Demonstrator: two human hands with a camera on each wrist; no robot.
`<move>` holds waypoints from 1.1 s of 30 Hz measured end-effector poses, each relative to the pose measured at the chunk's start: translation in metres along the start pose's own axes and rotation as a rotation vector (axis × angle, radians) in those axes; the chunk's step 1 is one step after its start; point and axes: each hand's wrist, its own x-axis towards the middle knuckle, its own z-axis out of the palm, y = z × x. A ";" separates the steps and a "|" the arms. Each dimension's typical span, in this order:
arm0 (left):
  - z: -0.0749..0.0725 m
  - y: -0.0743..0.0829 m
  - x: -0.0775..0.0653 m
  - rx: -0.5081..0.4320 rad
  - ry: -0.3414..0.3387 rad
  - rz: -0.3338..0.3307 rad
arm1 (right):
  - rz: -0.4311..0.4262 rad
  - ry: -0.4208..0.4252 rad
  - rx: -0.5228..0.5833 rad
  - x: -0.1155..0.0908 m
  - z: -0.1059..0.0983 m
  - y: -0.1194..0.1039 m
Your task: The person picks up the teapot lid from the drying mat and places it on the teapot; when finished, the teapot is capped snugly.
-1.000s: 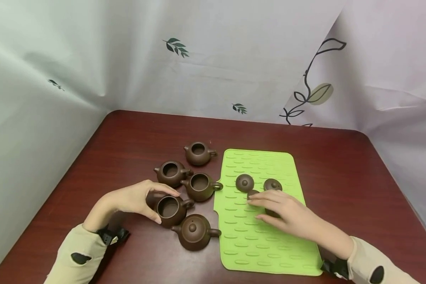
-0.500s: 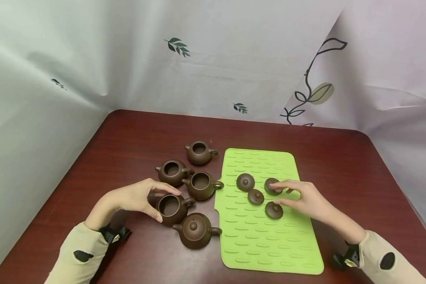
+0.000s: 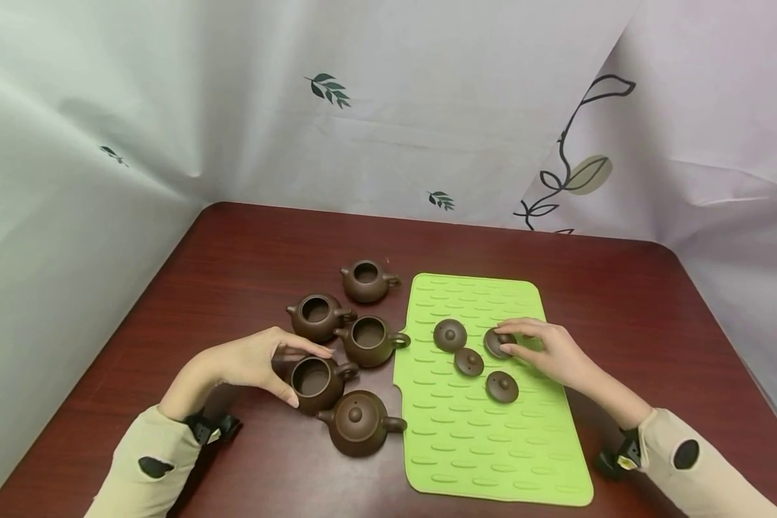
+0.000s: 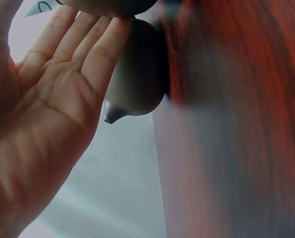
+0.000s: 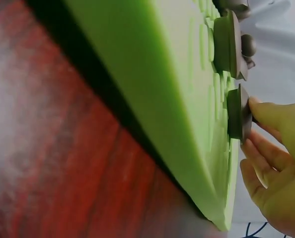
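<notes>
An open-topped brown teapot (image 3: 322, 394) on the red table (image 3: 265, 467), beside a lidded teapot (image 3: 357, 430), is held in the curved grip of the left hand (image 3: 249, 363), while a knobbed lid (image 3: 493, 345) on the green mat (image 3: 456, 453), near three other lids (image 3: 450, 336), is pinched at its rim by the right hand (image 3: 550, 351).

Soft light washes a pale curtain (image 3: 388, 137) and glosses the red table (image 3: 285, 464), which blurs in both wrist views
</notes>
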 end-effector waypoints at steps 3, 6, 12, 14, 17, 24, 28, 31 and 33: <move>0.000 0.000 0.000 0.003 -0.002 -0.007 | -0.002 -0.001 0.012 0.001 0.000 0.002; 0.001 0.001 0.001 0.007 0.004 -0.019 | 0.008 0.012 0.020 0.002 -0.003 0.000; 0.002 0.000 0.000 0.018 0.017 -0.023 | 0.028 0.068 0.043 0.004 -0.009 -0.013; 0.002 -0.001 0.000 0.020 0.018 -0.021 | 0.027 0.076 0.070 0.006 -0.010 -0.019; 0.001 -0.001 0.000 0.031 0.019 -0.020 | 0.020 0.074 0.118 0.012 -0.011 -0.028; 0.000 -0.001 0.002 0.055 0.023 0.000 | -0.043 0.065 0.216 0.034 -0.008 -0.058; 0.000 -0.002 0.000 0.060 0.029 -0.014 | -0.089 0.032 0.263 0.047 0.005 -0.078; -0.001 -0.002 0.001 0.082 0.027 -0.016 | -0.125 -0.028 0.296 0.055 0.018 -0.094; -0.001 -0.002 0.002 0.105 0.026 -0.010 | -0.151 -0.064 0.311 0.060 0.026 -0.105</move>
